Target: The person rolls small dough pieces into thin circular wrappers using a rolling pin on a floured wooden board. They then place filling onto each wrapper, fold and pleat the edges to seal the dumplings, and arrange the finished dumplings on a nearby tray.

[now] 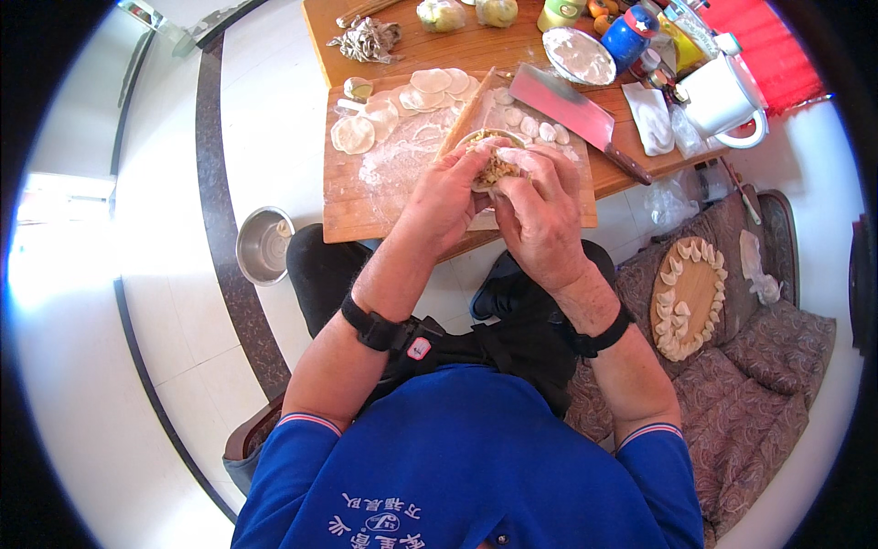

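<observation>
Both hands meet over the near part of a floured wooden board [343, 199]. Between them is a round dough wrapper [483, 186] with chopped filling [499, 170] showing on it. My left hand [446, 195] holds its left side, thumb on top. My right hand [545, 199] pinches the right side with bent fingers. Just beyond the fingers a bowl rim [523, 136] shows, mostly hidden by the hands. A wooden rolling pin [470, 110] lies slantwise behind them. Flat wrappers [381, 118] overlap at the board's left, and small dough pieces [529, 126] lie at the right.
A cleaver [566, 103] rests at the right, its handle past the board. Behind stand a dish of flour [579, 55], a blue jar [627, 41] and a white pitcher [720, 99]. Shaped dumplings ring a round board [693, 295] on the sofa. A metal basin [257, 247] is at left.
</observation>
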`<move>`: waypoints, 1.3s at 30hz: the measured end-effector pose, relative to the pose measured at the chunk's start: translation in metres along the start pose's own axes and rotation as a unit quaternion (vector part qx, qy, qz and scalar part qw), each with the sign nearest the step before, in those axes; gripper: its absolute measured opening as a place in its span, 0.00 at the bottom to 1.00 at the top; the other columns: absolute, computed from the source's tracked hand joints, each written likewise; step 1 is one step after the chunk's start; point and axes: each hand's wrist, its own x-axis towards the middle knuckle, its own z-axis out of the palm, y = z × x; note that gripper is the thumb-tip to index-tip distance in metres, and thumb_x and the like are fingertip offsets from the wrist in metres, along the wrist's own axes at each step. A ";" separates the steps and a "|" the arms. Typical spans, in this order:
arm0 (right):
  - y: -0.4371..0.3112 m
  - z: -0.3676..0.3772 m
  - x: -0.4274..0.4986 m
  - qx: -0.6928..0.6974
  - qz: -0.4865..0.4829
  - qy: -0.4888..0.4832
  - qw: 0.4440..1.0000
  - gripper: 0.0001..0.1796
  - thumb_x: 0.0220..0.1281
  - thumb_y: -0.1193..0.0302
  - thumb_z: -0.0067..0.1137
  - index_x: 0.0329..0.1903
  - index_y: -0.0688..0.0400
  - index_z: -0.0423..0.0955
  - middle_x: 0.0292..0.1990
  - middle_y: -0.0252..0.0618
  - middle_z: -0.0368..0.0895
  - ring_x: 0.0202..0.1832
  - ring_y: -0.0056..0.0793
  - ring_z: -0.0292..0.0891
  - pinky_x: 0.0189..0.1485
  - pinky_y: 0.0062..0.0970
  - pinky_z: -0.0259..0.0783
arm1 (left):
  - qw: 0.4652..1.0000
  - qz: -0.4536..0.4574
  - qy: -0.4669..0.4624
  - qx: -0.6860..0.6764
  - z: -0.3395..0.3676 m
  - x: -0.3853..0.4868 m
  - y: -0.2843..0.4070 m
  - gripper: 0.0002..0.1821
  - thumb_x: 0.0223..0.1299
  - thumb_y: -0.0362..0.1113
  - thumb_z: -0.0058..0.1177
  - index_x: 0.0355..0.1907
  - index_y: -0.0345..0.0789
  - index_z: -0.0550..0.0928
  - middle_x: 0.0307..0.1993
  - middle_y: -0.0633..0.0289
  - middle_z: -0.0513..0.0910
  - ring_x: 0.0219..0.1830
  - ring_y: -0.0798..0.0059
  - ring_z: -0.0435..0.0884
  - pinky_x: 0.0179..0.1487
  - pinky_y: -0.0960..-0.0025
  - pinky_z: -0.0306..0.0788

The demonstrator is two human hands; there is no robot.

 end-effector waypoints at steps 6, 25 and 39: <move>0.006 0.004 0.002 0.021 -0.004 0.026 0.999 0.13 0.58 0.80 0.73 0.44 0.57 0.81 0.49 0.41 0.85 0.59 0.49 0.79 0.64 0.48 0.73 | 0.999 -0.001 0.007 0.044 -0.002 0.001 -0.002 0.21 0.91 0.43 0.49 0.72 0.33 0.83 0.63 0.59 0.87 0.61 0.75 0.89 0.61 0.69 0.86; 0.009 0.002 0.013 0.071 0.084 0.049 0.993 0.11 0.60 0.83 0.70 0.44 0.60 0.82 0.52 0.46 0.86 0.57 0.54 0.78 0.62 0.49 0.75 | 0.999 0.015 -0.027 0.034 0.002 -0.009 -0.003 0.24 0.92 0.45 0.46 0.72 0.29 0.81 0.61 0.54 0.88 0.60 0.68 0.90 0.65 0.60 0.88; 0.029 0.005 0.020 0.303 0.281 -0.016 0.910 0.06 0.76 0.75 0.68 0.48 0.64 0.81 0.51 0.44 0.88 0.52 0.37 0.84 0.57 0.36 0.80 | 0.986 0.054 -0.159 0.005 -0.005 -0.010 -0.003 0.23 0.88 0.37 0.54 0.78 0.31 0.74 0.69 0.58 0.83 0.70 0.69 0.84 0.73 0.57 0.84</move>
